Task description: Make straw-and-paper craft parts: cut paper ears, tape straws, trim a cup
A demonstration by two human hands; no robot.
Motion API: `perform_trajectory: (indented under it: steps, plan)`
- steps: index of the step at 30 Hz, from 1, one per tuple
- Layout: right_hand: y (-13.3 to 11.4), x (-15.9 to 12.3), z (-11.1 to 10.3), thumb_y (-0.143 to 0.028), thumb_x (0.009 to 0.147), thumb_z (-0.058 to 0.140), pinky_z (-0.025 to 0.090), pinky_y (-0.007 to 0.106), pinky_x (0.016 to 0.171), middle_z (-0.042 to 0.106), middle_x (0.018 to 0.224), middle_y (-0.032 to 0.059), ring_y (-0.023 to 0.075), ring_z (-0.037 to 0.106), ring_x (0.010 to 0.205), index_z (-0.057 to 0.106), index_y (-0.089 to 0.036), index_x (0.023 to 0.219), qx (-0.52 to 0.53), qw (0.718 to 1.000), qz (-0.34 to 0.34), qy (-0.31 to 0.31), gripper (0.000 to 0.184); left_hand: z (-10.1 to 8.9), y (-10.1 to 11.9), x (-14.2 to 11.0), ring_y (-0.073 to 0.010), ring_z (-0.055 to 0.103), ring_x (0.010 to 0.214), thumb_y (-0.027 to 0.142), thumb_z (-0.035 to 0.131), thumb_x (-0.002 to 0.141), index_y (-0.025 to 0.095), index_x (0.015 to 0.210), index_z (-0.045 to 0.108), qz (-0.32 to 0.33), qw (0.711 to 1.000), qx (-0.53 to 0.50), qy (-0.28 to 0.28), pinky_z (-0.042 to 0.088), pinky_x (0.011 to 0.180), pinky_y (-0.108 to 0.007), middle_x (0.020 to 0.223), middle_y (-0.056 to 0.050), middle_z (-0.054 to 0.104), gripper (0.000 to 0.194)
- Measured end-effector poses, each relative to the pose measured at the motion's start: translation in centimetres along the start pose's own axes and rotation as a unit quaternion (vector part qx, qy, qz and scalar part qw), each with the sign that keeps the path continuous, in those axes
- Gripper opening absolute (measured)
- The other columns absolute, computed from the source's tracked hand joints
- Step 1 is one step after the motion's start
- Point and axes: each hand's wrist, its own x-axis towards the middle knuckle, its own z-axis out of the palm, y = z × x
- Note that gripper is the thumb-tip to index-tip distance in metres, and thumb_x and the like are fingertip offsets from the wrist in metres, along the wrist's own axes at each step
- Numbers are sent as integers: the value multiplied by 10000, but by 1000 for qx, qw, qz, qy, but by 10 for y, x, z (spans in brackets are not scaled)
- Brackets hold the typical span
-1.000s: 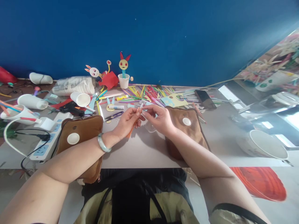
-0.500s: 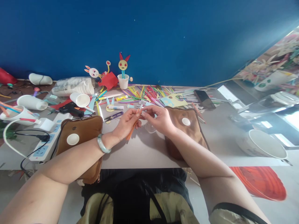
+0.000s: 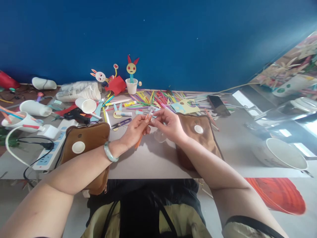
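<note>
My left hand point(image 3: 136, 130) is closed around a few thin orange sticks point(image 3: 138, 143), whose lower ends poke out below the fingers. A pale, whitish piece shows at the fingertips above them. My right hand point(image 3: 169, 125) meets the left one there, thumb and forefinger pinched together at that upper end; what exactly they grip is too small to make out. Beneath the right hand a clear plastic piece point(image 3: 159, 136) sits on the grey table point(image 3: 142, 165). Scissors with dark handles point(image 3: 121, 123) and a glue stick point(image 3: 123, 114) lie left of the hands.
Brown padded pouches point(image 3: 85, 140) flank the hands. Behind are colourful sticks point(image 3: 158, 97), a rabbit figure in a white cup point(image 3: 131, 86), stacked paper cups point(image 3: 81, 92) and a phone point(image 3: 218, 105). A power strip point(image 3: 51, 150) stands left, a white bowl point(image 3: 279, 153) right.
The orange sticks have swung so that less of them shows below my left hand. Both hands stay together in nearly the same place; the view has shifted slightly.
</note>
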Motion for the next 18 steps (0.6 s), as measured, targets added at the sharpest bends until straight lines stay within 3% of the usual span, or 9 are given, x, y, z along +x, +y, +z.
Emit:
perform_trajectory:
  steps: [3, 6, 14, 18]
  plan:
    - [-1, 1, 0, -446, 764, 789, 499, 268, 594, 618, 631, -34, 129, 610, 580, 578, -195, 917, 51, 998, 34, -10, 362, -1, 0, 2, -81, 533, 551, 486, 689, 869, 174, 927, 573, 7, 1000, -1, 1, 390, 538, -235, 665, 24, 621, 338]
    - [-2, 3, -3, -455, 770, 774, 510, 272, 594, 667, 696, 11, 158, 666, 645, 583, -190, 839, 58, 997, 53, -26, 334, -2, -1, 2, -79, 547, 562, 497, 700, 854, 174, 937, 573, 9, 1000, -8, 4, 390, 530, -235, 742, 1, 665, 356]
    - [0, 8, -11, -352, 811, 697, 424, 246, 565, 621, 674, -8, 99, 526, 587, 626, -164, 777, 6, 999, 34, -39, 203, 0, 0, 1, -75, 567, 579, 481, 706, 856, 166, 934, 585, 14, 1000, -25, -6, 401, 527, -229, 834, -30, 716, 346]
    - [2, 11, -13, -364, 811, 700, 429, 252, 588, 618, 686, -7, 110, 532, 620, 613, -171, 787, 31, 997, 36, -61, 213, 1, 2, 0, -90, 603, 609, 476, 707, 857, 166, 952, 584, -11, 999, -32, -14, 443, 564, -238, 860, -41, 727, 347]
